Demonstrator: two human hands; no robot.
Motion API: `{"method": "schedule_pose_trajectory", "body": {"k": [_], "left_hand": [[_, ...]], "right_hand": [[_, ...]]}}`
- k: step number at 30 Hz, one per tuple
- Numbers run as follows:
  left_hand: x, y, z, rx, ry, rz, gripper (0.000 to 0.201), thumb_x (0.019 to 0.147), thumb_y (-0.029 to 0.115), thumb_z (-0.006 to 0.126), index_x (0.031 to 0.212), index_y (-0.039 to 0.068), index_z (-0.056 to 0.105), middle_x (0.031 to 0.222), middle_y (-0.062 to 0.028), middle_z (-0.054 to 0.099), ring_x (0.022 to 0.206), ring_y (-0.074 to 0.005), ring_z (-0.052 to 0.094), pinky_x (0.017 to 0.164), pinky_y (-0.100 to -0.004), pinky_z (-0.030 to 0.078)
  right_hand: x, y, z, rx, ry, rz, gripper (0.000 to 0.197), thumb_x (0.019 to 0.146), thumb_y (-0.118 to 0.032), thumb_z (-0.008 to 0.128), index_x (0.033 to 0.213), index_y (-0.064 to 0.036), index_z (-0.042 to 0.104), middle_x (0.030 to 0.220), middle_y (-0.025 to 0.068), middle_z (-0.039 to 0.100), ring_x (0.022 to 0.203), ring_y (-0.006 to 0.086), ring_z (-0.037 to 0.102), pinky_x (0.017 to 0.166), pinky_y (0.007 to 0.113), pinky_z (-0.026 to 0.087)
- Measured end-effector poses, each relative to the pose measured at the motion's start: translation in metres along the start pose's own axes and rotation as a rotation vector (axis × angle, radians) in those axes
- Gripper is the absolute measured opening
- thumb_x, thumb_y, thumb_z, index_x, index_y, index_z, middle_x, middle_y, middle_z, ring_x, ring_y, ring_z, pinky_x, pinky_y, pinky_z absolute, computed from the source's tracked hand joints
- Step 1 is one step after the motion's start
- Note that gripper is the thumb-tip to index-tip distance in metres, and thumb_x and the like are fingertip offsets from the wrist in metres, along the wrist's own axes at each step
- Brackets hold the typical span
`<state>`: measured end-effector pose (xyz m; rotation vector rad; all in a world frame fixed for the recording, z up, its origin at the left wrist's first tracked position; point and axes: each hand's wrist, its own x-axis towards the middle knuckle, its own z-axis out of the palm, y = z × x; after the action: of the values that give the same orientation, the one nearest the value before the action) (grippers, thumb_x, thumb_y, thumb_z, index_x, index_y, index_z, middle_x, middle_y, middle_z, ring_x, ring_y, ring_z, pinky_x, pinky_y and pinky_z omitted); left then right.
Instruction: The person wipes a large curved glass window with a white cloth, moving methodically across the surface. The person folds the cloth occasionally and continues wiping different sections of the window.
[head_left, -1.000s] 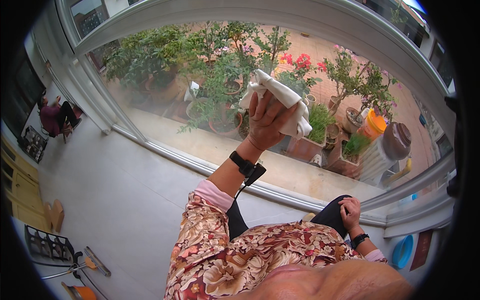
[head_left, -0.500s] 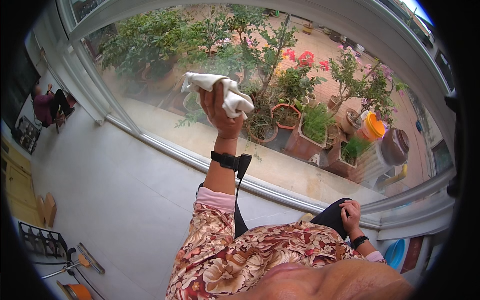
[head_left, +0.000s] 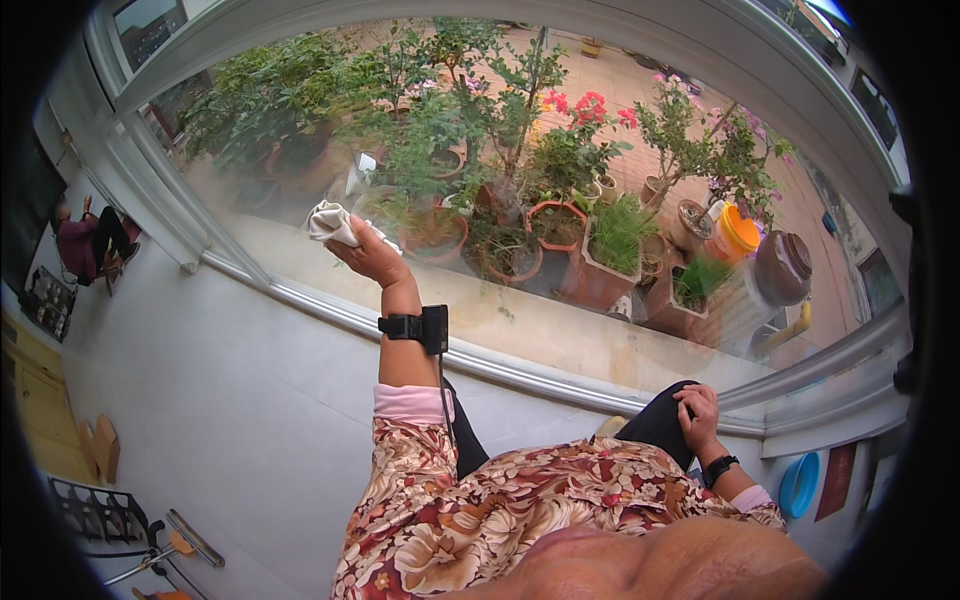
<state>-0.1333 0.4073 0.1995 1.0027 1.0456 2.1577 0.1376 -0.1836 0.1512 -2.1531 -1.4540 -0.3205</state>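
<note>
Against the large window pane (head_left: 600,330), the left hand (head_left: 372,255) is pressing a bunched white cloth (head_left: 335,222), fingers clenched around it, at the lower left of the glass. Judged from the haze showing along the bottom edge, wiping is under way and much of the pane is remaining. Lower down, the right hand (head_left: 697,410) is resting loosely curled on a dark trouser knee (head_left: 655,425), holding nothing.

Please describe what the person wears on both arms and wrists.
Both arms have floral sleeves in red, brown and cream, with pink cuffs showing underneath. The left wrist carries a black strap with a small black box and a thin black cable running down to the sleeve. The right wrist carries a black band.
</note>
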Motion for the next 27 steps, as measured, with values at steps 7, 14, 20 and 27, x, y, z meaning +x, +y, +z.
{"method": "schedule_pose_trajectory", "body": {"k": [7, 14, 20, 27], "left_hand": [[-0.039, 0.051, 0.021, 0.133, -0.178, 0.502, 0.054, 0.101, 0.034, 0.061, 0.144, 0.001, 0.053, 0.15, -0.021, 0.05, 0.137, -0.0403, 0.045, 0.114, -0.0499, 0.035], [-0.135, 0.12, 0.043, 0.019, -0.495, 0.785, 0.069, 0.091, 0.048, 0.067, 0.145, 0.006, 0.057, 0.145, -0.0185, 0.051, 0.143, -0.0436, 0.04, 0.119, -0.0603, 0.026], [-0.193, 0.124, 0.043, -0.153, -0.767, 1.093, 0.044, 0.081, 0.025, 0.076, 0.125, 0.032, 0.075, 0.139, 0.0031, 0.059, 0.145, -0.031, 0.044, 0.119, -0.0608, 0.028], [-0.132, 0.085, 0.041, -0.039, -0.563, 1.064, 0.048, 0.084, 0.038, 0.074, 0.131, 0.029, 0.07, 0.143, -0.0009, 0.058, 0.146, -0.034, 0.043, 0.123, -0.0597, 0.026]], "right_hand": [[0.002, -0.005, -0.001, 0.006, 0.01, 0.008, 0.004, 0.083, -0.007, 0.069, 0.081, -0.0079, 0.065, 0.096, 0.0051, 0.075, 0.104, 0.029, 0.067, 0.102, 0.047, 0.045], [-0.001, -0.004, 0.003, -0.001, 0.033, 0.017, 0.002, 0.083, -0.007, 0.07, 0.084, -0.0084, 0.07, 0.094, 0.0049, 0.075, 0.103, 0.0274, 0.068, 0.101, 0.045, 0.046], [0.0, -0.008, 0.009, -0.028, 0.044, 0.02, 0.001, 0.083, -0.008, 0.069, 0.083, -0.0087, 0.07, 0.093, 0.0047, 0.075, 0.103, 0.0272, 0.069, 0.101, 0.046, 0.046], [-0.005, -0.003, 0.005, -0.029, 0.024, 0.045, 0.004, 0.084, -0.006, 0.066, 0.081, -0.0074, 0.068, 0.096, 0.0041, 0.075, 0.105, 0.0279, 0.067, 0.103, 0.046, 0.045]]}}
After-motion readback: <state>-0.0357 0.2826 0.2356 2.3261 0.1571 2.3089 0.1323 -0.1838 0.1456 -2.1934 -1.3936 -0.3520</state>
